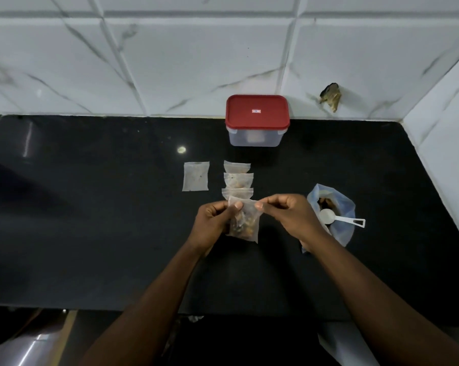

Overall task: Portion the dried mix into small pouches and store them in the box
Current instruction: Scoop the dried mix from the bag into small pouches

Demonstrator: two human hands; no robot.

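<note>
1. Pinches a pouch at its top edge with both hands: left hand curled round the left side with the thumb on the front, right hand nipping the top right corner between thumb and forefinger.
2. Holds it upright over the dark counter, brown dried mix filling its lower part.
3. At 12 o'clock, just behind it: three filled pouches, overlapping in a row.
4. At 11 o'clock, apart from that row: a flat pouch, lying alone.
5. Further out at 12 o'clock: the box, close against the tiled wall, red lid on.
6. At 3 o'clock, beside the right wrist: an open bag of mix, a white scoop resting in its mouth, handle pointing to 3 o'clock.
</note>
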